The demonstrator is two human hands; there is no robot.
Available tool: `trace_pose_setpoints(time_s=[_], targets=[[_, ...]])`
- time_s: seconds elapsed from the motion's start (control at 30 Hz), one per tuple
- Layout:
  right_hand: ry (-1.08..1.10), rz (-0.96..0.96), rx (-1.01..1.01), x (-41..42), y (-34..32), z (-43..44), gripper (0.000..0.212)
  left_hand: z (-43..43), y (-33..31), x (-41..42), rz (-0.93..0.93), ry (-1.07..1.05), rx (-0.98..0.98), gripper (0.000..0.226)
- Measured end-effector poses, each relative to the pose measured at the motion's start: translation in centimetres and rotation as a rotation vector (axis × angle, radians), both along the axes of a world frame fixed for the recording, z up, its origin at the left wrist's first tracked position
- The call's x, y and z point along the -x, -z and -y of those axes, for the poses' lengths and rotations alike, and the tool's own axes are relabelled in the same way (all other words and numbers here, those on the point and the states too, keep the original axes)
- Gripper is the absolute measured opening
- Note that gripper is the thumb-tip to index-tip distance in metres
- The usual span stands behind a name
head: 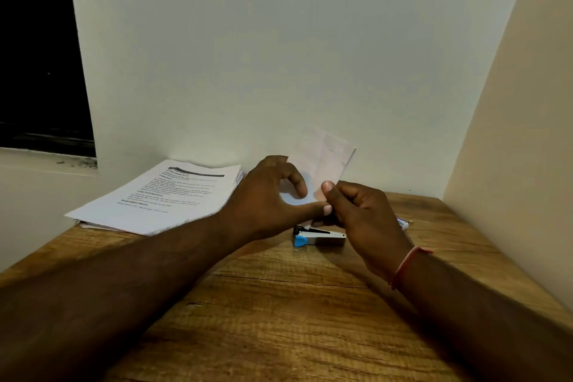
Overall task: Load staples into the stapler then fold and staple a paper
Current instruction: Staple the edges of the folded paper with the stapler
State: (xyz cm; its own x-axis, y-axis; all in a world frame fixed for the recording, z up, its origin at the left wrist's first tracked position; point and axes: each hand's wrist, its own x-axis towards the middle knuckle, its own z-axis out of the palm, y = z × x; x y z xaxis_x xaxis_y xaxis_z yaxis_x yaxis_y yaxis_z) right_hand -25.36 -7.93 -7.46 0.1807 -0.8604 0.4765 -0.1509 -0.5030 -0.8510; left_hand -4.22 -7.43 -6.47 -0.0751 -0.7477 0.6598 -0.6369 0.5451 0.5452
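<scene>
Stapler (319, 237) lies on the table (279, 304), just under my hands. My left hand (266, 198) and right hand (362, 214) both pinch the low end of the folded paper (325, 158), held up above it. That paper is light and bendy, so I should grip near the fold.

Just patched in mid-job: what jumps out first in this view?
The left hand and right hand pinch a folded paper upright at centre, near the wall. Just beneath them a blue-and-silver stapler lies on the wooden table, with a stack of printed sheets to the left.
</scene>
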Motion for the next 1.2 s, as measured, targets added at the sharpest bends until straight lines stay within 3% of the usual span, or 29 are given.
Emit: trace_pose_setpoints(time_s=[0.1, 0.23, 0.4, 0.73, 1.2], targets=[[-0.162, 0.130, -0.083, 0.1, 0.0, 0.1, 0.048, -0.4, -0.5, 0.0, -0.036, -0.007, 0.049, 0.051], [-0.258, 0.173, -0.100, 0.1, 0.1, 0.2, 0.048, -0.9, -1.0, -0.1, -0.065, 0.023, 0.000, 0.048], [-0.261, 0.186, -0.083, 0.3, 0.0, 0.1, 0.045, -0.7, -1.2, -0.1, -0.137, 0.072, -0.109, 0.041], [-0.273, 0.174, -0.017, 0.5, -0.8, -0.7, 0.041, -0.3, -1.3, -0.3, -0.451, 0.290, -0.315, 0.034], [-0.291, 0.078, 0.049, 0.1, -1.2, -1.4, 0.049, -0.6, -1.7, -0.5, -0.565, 0.366, -0.441, 0.056]])
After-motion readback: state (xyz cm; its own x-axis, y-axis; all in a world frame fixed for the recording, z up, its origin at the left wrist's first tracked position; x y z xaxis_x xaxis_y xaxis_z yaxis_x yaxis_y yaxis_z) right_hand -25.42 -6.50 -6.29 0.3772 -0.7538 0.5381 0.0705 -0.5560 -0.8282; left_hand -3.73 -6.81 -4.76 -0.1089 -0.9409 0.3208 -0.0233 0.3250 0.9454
